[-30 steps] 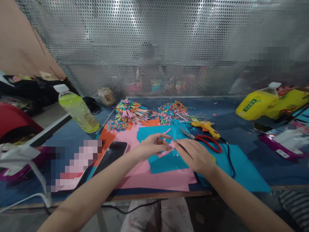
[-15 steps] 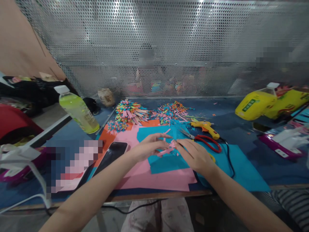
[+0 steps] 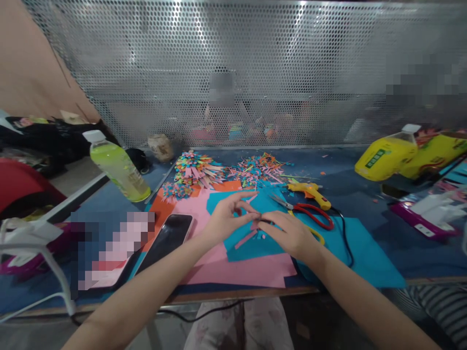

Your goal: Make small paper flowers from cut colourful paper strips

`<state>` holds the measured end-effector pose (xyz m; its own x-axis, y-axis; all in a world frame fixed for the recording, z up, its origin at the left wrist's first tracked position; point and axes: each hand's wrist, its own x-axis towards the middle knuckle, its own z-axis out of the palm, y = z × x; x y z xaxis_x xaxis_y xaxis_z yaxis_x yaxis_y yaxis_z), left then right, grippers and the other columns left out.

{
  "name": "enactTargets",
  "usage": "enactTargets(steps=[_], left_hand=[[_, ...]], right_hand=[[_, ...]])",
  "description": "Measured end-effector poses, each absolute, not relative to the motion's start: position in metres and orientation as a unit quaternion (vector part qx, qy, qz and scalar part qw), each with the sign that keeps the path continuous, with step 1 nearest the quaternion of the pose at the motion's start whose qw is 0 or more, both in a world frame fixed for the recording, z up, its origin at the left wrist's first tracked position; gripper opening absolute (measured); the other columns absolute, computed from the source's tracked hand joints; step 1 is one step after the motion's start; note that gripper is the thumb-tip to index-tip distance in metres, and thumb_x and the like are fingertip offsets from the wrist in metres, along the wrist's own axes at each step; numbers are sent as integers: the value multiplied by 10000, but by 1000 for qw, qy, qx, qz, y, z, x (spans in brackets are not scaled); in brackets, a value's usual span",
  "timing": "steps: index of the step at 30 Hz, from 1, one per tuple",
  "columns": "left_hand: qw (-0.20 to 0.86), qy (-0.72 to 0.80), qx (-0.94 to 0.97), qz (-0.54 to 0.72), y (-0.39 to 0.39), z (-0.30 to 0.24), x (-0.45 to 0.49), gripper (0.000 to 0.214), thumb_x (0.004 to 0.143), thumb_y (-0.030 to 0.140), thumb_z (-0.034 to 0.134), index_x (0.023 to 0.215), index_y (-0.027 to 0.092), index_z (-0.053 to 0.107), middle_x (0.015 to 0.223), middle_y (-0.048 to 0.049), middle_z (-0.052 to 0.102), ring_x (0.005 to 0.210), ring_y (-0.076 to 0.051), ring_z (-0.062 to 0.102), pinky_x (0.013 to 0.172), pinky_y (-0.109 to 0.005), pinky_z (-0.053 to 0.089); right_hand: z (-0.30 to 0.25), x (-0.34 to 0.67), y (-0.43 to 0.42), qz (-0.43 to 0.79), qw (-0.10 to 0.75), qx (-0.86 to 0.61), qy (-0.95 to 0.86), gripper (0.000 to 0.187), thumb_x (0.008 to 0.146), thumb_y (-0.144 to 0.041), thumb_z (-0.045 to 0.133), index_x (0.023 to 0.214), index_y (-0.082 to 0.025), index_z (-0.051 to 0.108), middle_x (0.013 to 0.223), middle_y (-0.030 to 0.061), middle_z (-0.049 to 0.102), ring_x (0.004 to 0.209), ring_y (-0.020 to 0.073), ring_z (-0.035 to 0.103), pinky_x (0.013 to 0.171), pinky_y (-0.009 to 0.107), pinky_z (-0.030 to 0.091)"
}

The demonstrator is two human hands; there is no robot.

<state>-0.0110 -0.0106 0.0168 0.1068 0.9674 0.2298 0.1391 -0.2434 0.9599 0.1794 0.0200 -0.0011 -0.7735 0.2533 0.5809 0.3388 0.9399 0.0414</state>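
My left hand (image 3: 228, 216) and my right hand (image 3: 294, 234) meet at their fingertips over blue paper (image 3: 241, 253). Thumb and fingers of each hand are pinched on a small piece of pink paper strip, mostly covered by the fingertips. Just below the fingers a longer pink paper strip (image 3: 245, 239) shows, with tiny pink and blue scraps beside it. Under the blue sheet lies pink paper (image 3: 241, 273). Right of my right hand are red-handled scissors (image 3: 314, 216), partly open, and a yellow glue gun (image 3: 310, 192).
A pile of cut strips (image 3: 259, 167) and fringed paper bundles (image 3: 197, 170) lie at the back. A phone (image 3: 170, 238) rests left of my hands. A green drink bottle (image 3: 120, 167) stands further left, a yellow bottle (image 3: 386, 153) at the right. Perforated metal panel (image 3: 233, 53) behind.
My left hand has drawn its fingers in, from stretched out beside the scraps to pinched against the right fingertips. The right hand has barely moved.
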Motion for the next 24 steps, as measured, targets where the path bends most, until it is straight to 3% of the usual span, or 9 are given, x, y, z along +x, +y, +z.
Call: enactTargets(steps=[4,7,11,14,17,19,21,24], left_hand=[[507,400,510,568,-7,18,-14,442,658,246,674,1079,178,560,655,-10,653,792,-174,628,731,-287,460],[565,353,410,623,-6,22,-18,438,639,247,696,1053,195,564,656,4,644,796,-169,638,705,-266,484],[601,336,350,635,-5,27,-21,384,621,220,711,985,199,590,693,16,628,486,-53,551,429,-154,404],[604,334,363,626,-3,25,-20,290,642,219,694,918,188,612,696,19,604,405,-6,418,376,-143,320],[588,366,399,600,0,19,-20,179,682,279,656,802,149,623,595,26,540,419,-22,398,392,-162,302],[571,403,439,565,1,15,-19,233,734,351,589,778,125,624,485,47,443,385,-36,366,383,-183,277],[548,435,477,531,1,12,-18,307,767,403,528,802,112,622,444,64,368,365,-42,341,383,-195,262],[490,460,544,503,0,10,-16,323,750,408,544,901,129,605,471,68,373,395,-48,352,402,-194,270]], right_hand=[[4,183,19,12,321,-181,-930,298,876,-176,361,1099,-201,559,1012,77,598,923,157,565,780,281,481],[3,182,21,142,387,-232,-881,311,856,-199,411,1154,-229,496,1010,66,599,932,165,580,795,303,493],[-5,177,32,356,470,-308,-747,387,751,-279,581,1098,-211,425,838,34,614,688,149,622,599,272,522],[-10,176,41,465,467,-327,-677,411,701,-304,628,1019,-209,387,764,-2,602,488,95,548,459,231,467],[-13,177,46,512,463,-329,-644,406,680,-307,646,970,-205,381,772,-7,597,454,76,515,440,226,439],[-12,177,47,523,460,-328,-638,396,675,-301,649,957,-201,388,772,-6,596,454,72,512,438,222,430],[-11,176,45,532,451,-327,-638,372,678,-290,645,940,-198,397,771,-10,592,453,64,505,439,215,425],[-10,173,40,552,414,-319,-650,330,679,-271,643,908,-191,419,752,-16,578,477,60,507,450,204,428]])
